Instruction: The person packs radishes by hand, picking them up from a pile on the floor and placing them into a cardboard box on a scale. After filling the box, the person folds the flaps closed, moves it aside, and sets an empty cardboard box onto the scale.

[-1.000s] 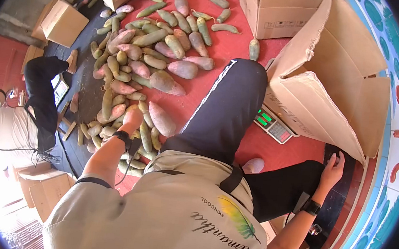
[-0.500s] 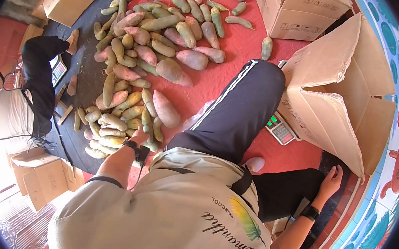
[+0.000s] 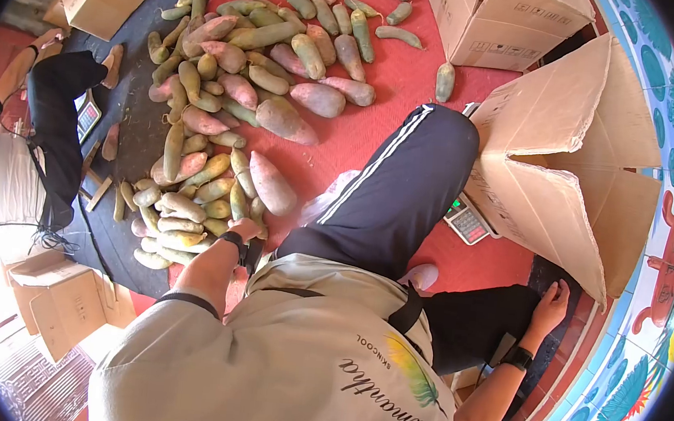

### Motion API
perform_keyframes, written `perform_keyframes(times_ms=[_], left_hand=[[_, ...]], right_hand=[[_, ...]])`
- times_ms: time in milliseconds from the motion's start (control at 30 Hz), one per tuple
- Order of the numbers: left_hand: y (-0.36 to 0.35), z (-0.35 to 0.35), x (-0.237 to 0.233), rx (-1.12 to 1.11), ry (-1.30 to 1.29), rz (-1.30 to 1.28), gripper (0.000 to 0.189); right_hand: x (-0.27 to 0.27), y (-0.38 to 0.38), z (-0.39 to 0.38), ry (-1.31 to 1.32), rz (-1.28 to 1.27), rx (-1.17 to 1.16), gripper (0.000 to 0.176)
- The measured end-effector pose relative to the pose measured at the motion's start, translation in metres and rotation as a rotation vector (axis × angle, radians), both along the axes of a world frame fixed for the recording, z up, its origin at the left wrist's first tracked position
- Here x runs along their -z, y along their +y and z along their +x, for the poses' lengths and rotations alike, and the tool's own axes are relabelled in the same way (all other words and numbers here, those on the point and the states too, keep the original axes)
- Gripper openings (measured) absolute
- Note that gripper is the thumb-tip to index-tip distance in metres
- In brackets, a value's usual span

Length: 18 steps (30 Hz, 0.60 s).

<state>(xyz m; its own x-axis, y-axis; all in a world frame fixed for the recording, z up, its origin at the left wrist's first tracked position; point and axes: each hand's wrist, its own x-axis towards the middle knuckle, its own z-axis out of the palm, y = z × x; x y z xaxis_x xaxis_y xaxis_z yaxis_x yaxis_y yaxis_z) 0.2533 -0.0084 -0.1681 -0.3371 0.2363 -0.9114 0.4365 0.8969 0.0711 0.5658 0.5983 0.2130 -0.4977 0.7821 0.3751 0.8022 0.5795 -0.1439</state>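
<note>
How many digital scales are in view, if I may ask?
2: one scale partly under the large open box at right, another scale beside the co-worker's legs. More may be hidden.

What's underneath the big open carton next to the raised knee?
A digital scale juts out from beneath the open carton, its keypad and part of a lit green display visible. The rest is covered by the carton and the knee, so anything else under there can't be seen.

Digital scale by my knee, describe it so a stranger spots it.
Find your bent, white-striped trouser leg, then the large open cardboard box to its right. The digital scale juts out between them, green display lit; the other scale lies by the co-worker's legs.
</note>
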Motion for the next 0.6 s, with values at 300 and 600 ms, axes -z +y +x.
perform_keyframes(times_ms=[300,600], left_hand=[[0.081,-0.018,-0.159,-0.704,0.292,0.242,0.046],[0.071,-0.036,-0.130,-0.828,0.237,0.092,0.080]], right_hand=[[-0.010,-0.011,-0.012,0.019,-0.128,0.093,0.024],[-0.001,-0.002,0.002,0.060,-0.126,0.069,0.023]])
